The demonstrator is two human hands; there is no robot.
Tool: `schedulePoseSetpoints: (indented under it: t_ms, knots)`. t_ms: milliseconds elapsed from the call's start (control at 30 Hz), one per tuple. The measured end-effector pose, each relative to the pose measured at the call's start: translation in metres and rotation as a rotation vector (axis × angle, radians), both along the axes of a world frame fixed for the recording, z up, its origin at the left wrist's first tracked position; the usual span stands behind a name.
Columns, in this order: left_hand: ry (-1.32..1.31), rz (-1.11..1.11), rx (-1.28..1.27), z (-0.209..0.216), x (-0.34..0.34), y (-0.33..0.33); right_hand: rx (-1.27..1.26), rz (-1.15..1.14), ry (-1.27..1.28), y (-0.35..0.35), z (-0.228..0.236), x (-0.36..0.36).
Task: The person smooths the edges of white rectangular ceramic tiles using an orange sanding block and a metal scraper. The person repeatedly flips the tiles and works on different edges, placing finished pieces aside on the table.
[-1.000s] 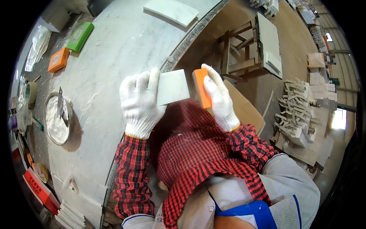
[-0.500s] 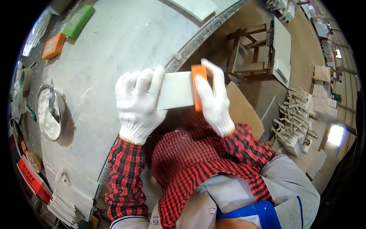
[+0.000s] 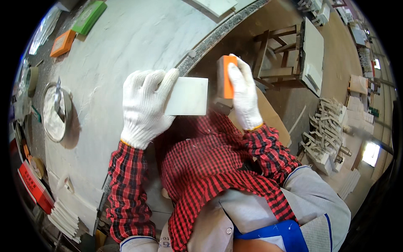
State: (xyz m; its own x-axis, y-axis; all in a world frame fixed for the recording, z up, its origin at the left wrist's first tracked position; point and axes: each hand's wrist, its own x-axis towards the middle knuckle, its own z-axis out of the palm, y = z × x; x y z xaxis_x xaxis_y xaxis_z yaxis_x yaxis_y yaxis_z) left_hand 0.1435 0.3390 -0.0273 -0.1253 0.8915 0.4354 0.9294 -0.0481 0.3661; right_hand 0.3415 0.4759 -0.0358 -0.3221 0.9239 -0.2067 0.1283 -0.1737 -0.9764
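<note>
My left hand (image 3: 147, 103), in a white knitted glove, grips a small white marble tile (image 3: 189, 96) by its left side. The tile juts out past the table's stone edge, its right end free. My right hand (image 3: 243, 88), gloved the same way, is closed on an orange sanding block (image 3: 228, 77). That block stands upright, its brown face turned left toward the tile. A narrow gap separates it from the tile's right end. Part of the block is covered by my thumb and fingers.
On the pale marble tabletop (image 3: 109, 54) stands a metal bowl (image 3: 45, 98) of white powder with a putty knife (image 3: 57, 98). Orange (image 3: 63, 43) and green (image 3: 89, 17) boxes lie far left; white strips (image 3: 65, 220) are stacked near left. A wooden stand (image 3: 275, 71) and stone offcuts (image 3: 321, 138) are on the right.
My right hand has drawn the sanding block off the tile's right end, moving it farther away and slightly right. My left hand has shifted a little left with the tile.
</note>
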Motion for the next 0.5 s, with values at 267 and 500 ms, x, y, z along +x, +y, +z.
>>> schedulePoseSetpoints:
  t_ms: [267,500]
  knots:
    - [0.079,-0.228,-0.03,-0.001,-0.014,-0.002,0.103,0.908,-0.282,0.053,0.045,0.02]
    - [0.015,-0.236,-0.037,-0.002,-0.013,0.0,0.237,0.902,-0.298,0.038,0.031,-0.002]
